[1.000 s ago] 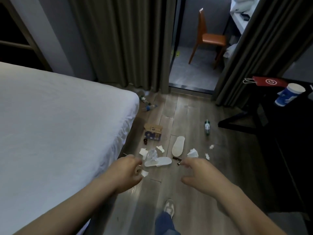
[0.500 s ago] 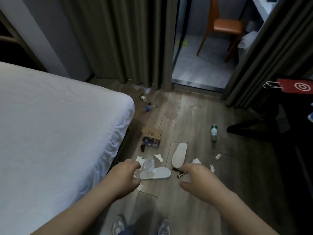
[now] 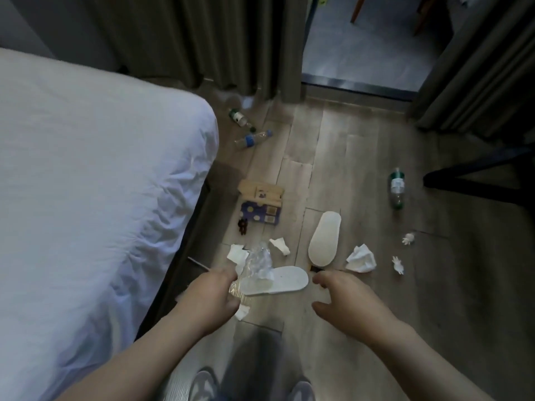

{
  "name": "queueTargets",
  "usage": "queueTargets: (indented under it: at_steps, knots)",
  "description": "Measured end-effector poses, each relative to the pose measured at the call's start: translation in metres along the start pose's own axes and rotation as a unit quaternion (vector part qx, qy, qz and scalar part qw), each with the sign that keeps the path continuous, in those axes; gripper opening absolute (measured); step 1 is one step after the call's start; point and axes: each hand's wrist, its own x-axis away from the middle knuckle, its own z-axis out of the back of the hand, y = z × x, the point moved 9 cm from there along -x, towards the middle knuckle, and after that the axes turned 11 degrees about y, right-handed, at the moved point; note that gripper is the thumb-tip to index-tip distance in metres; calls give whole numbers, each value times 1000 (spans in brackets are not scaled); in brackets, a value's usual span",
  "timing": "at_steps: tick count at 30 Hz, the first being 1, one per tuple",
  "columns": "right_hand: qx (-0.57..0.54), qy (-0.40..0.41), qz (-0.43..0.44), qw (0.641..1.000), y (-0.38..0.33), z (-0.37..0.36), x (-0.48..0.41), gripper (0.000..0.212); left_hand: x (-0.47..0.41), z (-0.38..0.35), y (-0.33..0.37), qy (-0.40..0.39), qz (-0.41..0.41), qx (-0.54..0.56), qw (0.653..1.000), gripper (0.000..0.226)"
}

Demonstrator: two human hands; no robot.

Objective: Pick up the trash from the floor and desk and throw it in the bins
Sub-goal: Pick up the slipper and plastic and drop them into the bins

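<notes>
Hovering over the floor [image 3: 347, 157], our left hand [image 3: 212, 299] is loosely curled and our right hand [image 3: 344, 303] half-spread; both hold nothing. The plastic [image 3: 259, 260] lies at one o'clock from the left, partly over a slipper [image 3: 286, 280]. The tissue [image 3: 362, 259] lies at one o'clock from the right. Both look feather-light and crushable, so we'd pinch any raised fold; the plastic may be slippery.

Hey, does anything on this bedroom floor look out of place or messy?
Yes. Two plastic bottles lie on their sides past the corner of the bed, a third bottle farther right. An opened cardboard box, crumpled tissues and a clear wrapper litter the floor around two white slippers, one flipped sole-up.
</notes>
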Motion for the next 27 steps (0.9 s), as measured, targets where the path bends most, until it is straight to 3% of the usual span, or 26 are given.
queueTargets:
  at_steps: [6, 14, 17, 21, 27]
  knots:
    - [5, -25, -10, 1000, 37, -158, -83, 52, -72, -146, -68, -26, 4, -11, 1000, 40]
    - [93, -37, 10, 995, 96, -314, -200, 45, -178, -311, -132, -5, -66, -67, 996, 55]
    - [123, -17, 28, 992, 108, -341, -227, 41, -204, -346, -144, -3, -88, -92, 992, 59]
    - [89, -32, 25, 995, 114, -367, -228, 52, -207, -374, -142, -40, -113, -110, 987, 60]
    - [94, -51, -3, 994, 136, -390, -212, 60, -216, -371, -136, 0, -82, -33, 996, 72]
